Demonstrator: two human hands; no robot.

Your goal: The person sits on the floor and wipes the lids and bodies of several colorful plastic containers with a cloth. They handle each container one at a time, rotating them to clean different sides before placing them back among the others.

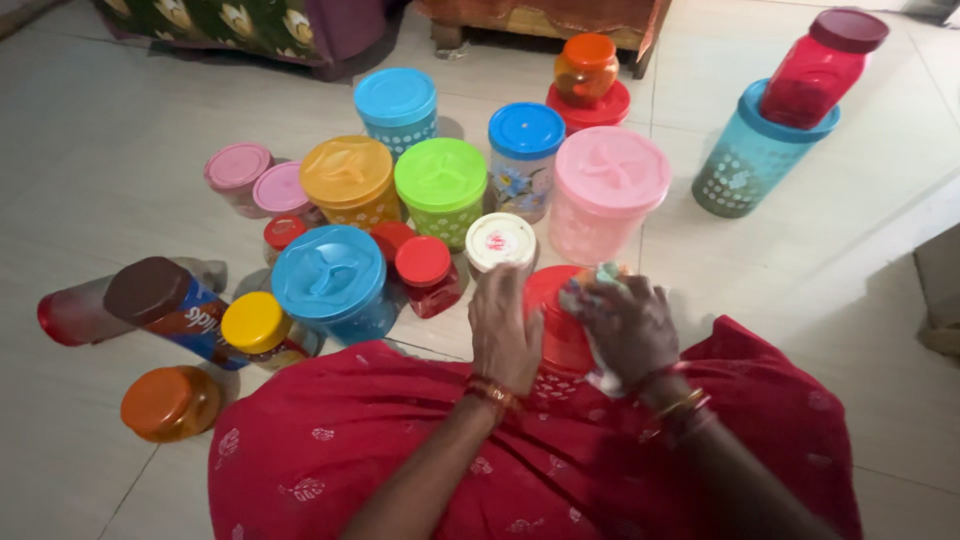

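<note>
So both hands are working on one red container (556, 330) that's sitting right in front of the person's lap, up against the red patterned cloth (400, 450) of their clothing. It's standing upright, long axis pointing up at the camera, lid on top. The left hand (503, 335) is gripping it on the left side, fingers wrapping over the rim, and the right hand (622, 325) is pressing a bunched-up rag (596, 280) onto the lid from the right, so the hands are sitting close together with the container between them. Neither hand is really nearer, both are touching it. Everything else is spreading out just beyond it on the pale tiled floor (110, 150): a white-lidded jar (500, 241) just behind the left hand, a pink tub (608, 190), a green-lidded tub (441, 185) and a blue-lidded tub (332, 280). Furniture legs and a dark floral fabric are showing at the top edge.
</note>
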